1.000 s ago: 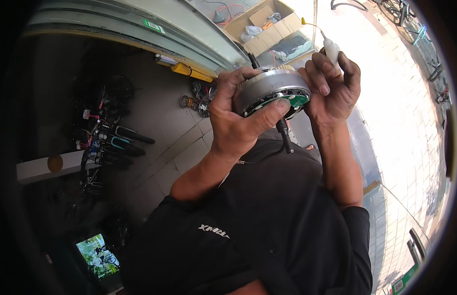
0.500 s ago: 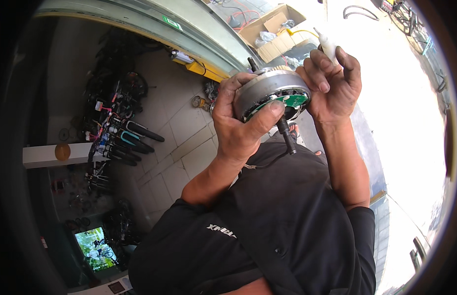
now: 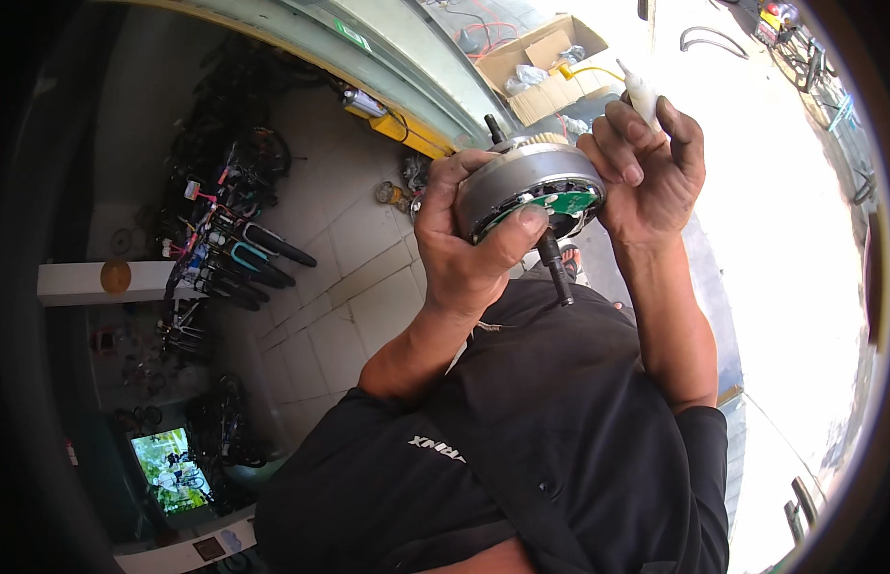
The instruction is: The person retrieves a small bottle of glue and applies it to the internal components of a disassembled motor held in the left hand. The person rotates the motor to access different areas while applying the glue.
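Observation:
My left hand (image 3: 464,244) is wrapped round a silver hub motor core (image 3: 531,180), its thumb pressed near the edge of a green circuit board (image 3: 571,202). A dark threaded axle (image 3: 558,273) sticks out toward my body, and the axle's other end shows beyond the far side beside a pale toothed gear (image 3: 545,140). In my right hand (image 3: 660,177) is a small white tube (image 3: 642,98), nozzle up, pinched between thumb and fingers. The right hand's curled fingers are close against the motor's right side; whether they touch it I cannot tell.
Past the motor stands an open cardboard box (image 3: 550,96) with plastic bags inside. A yellow ledge (image 3: 406,134) and glass panel edge run along the doorway. Several bicycles (image 3: 234,253) are parked on the tiled floor at left, near a lit screen (image 3: 172,471).
The background has shifted slightly as my head turned. Both hands keep their grips, and the motor has tilted a little, its axle end slightly lower in view.

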### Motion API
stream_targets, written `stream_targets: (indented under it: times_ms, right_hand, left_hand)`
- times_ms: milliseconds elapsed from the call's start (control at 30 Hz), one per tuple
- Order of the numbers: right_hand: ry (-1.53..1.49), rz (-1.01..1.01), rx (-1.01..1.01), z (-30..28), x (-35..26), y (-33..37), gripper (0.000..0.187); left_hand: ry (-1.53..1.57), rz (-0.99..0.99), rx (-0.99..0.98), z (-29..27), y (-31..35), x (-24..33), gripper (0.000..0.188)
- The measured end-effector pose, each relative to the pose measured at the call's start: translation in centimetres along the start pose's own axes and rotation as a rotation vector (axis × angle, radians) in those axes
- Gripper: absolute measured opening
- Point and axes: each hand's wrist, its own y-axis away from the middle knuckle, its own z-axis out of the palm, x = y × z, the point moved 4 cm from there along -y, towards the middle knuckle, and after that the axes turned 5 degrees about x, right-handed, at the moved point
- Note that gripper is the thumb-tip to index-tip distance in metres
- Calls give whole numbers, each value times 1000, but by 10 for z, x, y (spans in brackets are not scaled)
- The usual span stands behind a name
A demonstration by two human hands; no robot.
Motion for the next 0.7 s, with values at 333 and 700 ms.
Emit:
stream_targets:
  times_ms: [333,700]
  right_hand:
    - [88,-28,2,29,-10,-2,35]
    - [111,26,4,29,-11,-11,29]
  left_hand:
    - [256,-57,26,2,-4,-6,60]
    - [314,12,0,2,-10,-13,60]
